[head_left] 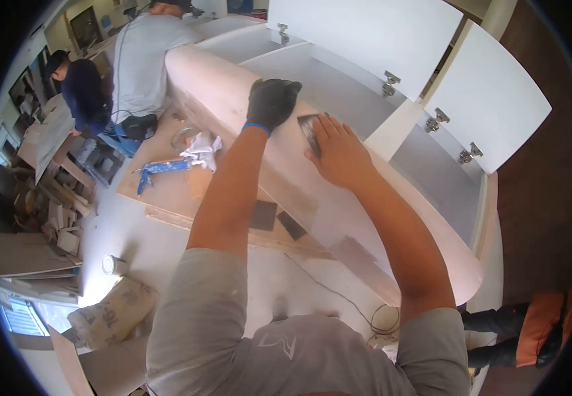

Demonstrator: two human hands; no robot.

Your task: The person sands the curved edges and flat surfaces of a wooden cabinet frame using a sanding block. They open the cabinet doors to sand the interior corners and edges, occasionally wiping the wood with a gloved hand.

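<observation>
My right hand (342,152) lies on the long, curved, pale pinkish panel (365,211), its fingers flattened over a dark piece of sandpaper (310,134). Part of the sandpaper shows beyond the fingers; the rest is hidden under the hand. To its left, my left hand (273,103), in a black glove with a blue cuff, is closed at the panel's upper surface. Whatever its curled fingers hold, if anything, is hidden. Two dark flat pieces, one a grey sheet (263,216) and the other a narrower strip (291,226), lie on the board below the panel.
Raised white doors (372,39) with metal hinges stand over the cabinet's grey compartments (345,86). On the board are a blue caulking gun (160,170) and white rag (203,149). A cable (332,290) crosses the floor. Two people (144,63) work at left; a sack (114,313) lies below.
</observation>
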